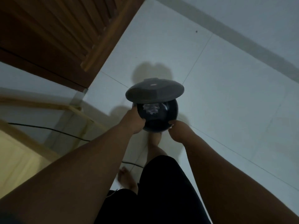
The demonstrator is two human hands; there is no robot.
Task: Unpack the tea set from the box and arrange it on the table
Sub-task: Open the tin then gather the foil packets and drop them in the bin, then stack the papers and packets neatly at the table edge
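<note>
White tiled floor (pixel 226 94) in dim light, with a brown slatted wooden door (pixel 56 29) upper left.

The person wears black shorts (pixel 161 191), with forearms (pixel 80 167), shins (pixel 155 143) and feet (pixel 127 178) bare.

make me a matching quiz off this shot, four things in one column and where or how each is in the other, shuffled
1 lid
2 left hand
3 black cable
4 crumpled wrapping

a lies on the floor
b inside the container
c tilted open
d grips the container's side

Pairs: 1-c, 2-d, 3-a, 4-b
</note>
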